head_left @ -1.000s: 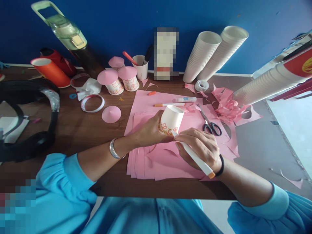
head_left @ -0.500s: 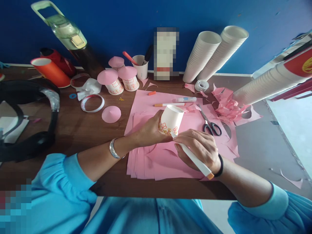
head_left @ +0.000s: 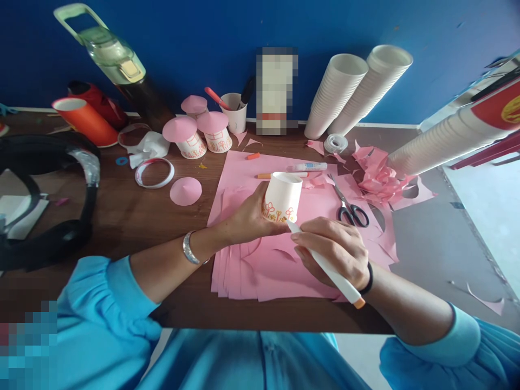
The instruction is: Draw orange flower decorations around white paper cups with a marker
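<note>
So the left hand [head_left: 260, 216] is wrapped around a white paper cup [head_left: 283, 195], held tilted above the pink paper sheets [head_left: 239, 273]. Orange and yellow flowers run around the cup's lower edge. Right hand [head_left: 335, 252] has a white marker [head_left: 339, 279] pinched in its fingers, tip right at that same lower edge; honestly can't tell if it's touching.

Elbow room: the hands are super close together, just the marker's front end between them. The scissors [head_left: 347, 206] lie just past the right knuckles, handles toward the hand, so that side's tight. Behind the cup there's another marker [head_left: 264, 176], partly hidden, with a small tube [head_left: 307, 167] beyond it. More space on the left: brown table [head_left: 182, 298] shows between the stack's left edge and a pink paper cone [head_left: 186, 191]. A strip of wood also runs between the paper's near edge and the table edge, by the blue top [head_left: 244, 357]. Crumpled pink paper [head_left: 382, 176] sits near the far right corner of the sheets.
</note>
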A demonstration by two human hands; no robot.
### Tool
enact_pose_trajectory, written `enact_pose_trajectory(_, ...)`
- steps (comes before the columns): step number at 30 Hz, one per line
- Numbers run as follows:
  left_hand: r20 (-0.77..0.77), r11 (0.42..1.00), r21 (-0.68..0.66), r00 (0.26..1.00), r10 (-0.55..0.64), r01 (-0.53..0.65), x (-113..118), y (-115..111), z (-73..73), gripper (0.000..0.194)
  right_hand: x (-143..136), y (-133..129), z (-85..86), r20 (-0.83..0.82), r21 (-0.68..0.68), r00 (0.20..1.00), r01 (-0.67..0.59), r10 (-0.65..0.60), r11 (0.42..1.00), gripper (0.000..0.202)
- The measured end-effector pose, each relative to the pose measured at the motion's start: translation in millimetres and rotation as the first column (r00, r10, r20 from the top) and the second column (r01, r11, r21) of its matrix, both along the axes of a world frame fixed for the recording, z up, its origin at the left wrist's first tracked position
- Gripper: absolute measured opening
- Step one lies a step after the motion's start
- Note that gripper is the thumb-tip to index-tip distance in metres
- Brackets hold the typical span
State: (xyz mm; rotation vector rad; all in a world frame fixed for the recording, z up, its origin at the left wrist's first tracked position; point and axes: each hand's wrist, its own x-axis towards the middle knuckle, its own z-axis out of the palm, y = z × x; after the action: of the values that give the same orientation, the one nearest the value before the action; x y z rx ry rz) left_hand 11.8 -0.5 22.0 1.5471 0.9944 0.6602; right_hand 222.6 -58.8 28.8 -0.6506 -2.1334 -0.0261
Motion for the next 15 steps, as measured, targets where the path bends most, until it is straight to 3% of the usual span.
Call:
enact_pose_trajectory(5, 0.168, 0.994, -0.103, 0.986, 0.000, 0.018, -5.6, 1.8, -5.0, 0.089, 4.6, 3.2, -3.3, -0.065, 0.014, 0.994, 0.085, -0.084, 0.996, 0.021)
enact_pose_trajectory(11, 0.382, 0.956, -0.272, 0.924, -0.003, 0.115, -13.4, 6.6, -24.7, 0.073, 7.9, 8.0, -11.5, -0.170, -0.089, 0.965, 0.188, -0.201, 0.978, 0.033)
enact_pose_trajectory(15, 0.532, 0.966, -0.185, 0.845, -0.055, 0.180, -12.6, 9.8, -27.4, 0.061, 7.9, 8.3, -14.3, -0.163, -0.156, 0.959, 0.207, -0.232, 0.966, 0.034)
